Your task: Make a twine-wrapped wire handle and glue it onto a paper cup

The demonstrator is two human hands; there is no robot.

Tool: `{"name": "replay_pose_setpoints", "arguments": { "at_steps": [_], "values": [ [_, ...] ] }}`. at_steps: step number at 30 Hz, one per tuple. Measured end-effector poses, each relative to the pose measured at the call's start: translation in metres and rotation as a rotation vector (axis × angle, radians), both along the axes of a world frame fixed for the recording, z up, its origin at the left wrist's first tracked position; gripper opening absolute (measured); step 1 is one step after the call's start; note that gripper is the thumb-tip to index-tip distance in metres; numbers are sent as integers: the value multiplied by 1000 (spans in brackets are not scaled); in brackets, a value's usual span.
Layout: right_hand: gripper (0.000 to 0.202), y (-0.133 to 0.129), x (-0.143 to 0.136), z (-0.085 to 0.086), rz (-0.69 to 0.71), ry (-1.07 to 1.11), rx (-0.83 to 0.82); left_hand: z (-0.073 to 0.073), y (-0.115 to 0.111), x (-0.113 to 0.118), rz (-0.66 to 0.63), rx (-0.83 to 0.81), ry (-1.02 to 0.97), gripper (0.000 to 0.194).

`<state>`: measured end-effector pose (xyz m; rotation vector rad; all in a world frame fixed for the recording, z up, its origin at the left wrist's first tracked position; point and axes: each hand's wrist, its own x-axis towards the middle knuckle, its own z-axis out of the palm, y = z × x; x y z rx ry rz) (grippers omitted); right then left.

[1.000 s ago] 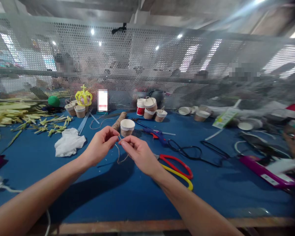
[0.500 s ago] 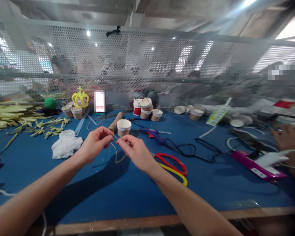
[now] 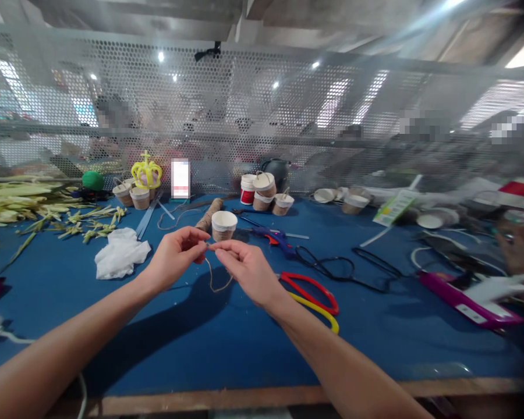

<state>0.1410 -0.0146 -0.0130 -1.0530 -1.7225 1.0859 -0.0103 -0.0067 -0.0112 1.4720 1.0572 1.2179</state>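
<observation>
A thin length of twine (image 3: 213,286) runs between my two hands and sags in a loop below them. My left hand (image 3: 179,255) pinches it between thumb and fingertips. Close beside it, my right hand (image 3: 244,265) pinches the twine too, fingertips almost meeting the left ones. Just behind them stands a small paper cup (image 3: 224,224) with a white rim and a brown wrapped lower part. A roll of brown twine (image 3: 209,214) lies left of the cup. The red and yellow handled scissors (image 3: 312,291) rest by my right wrist.
A blue glue gun (image 3: 274,237) and black cable (image 3: 327,265) lie right of the cup. Crumpled white tissue (image 3: 121,253) is at left. Wrapped cups (image 3: 264,201) stand at the back against a perforated metal screen (image 3: 227,116). Another person's hand (image 3: 521,247) is at far right.
My fingertips have drawn slightly closer together on the twine. The whole view has shifted a little, so things appear slightly further right.
</observation>
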Motion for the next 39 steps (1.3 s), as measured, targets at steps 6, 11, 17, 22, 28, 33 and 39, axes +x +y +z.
{"name": "replay_pose_setpoints", "arguments": {
  "at_steps": [6,11,17,22,28,33,39],
  "values": [
    [26,-1,-1,1,-5,-9,26,-1,0,-2,32,-13,5,16],
    [24,-2,-2,2,-15,-30,44,-5,0,-1,10,-36,8,16],
    [22,-3,-3,3,-44,-69,81,-3,-2,1,-7,14,24,10],
    [21,-4,-3,4,-46,-90,88,-1,-3,-1,-22,-41,-12,13],
    [21,-5,-3,5,-40,-100,99,1,-3,-2,-37,-133,-72,19],
    [20,-6,-3,5,-40,-93,94,4,-5,-2,-33,-159,-81,19],
    [19,-5,-2,5,-41,-86,85,6,-5,-3,-50,-194,-106,19]
  ]
}}
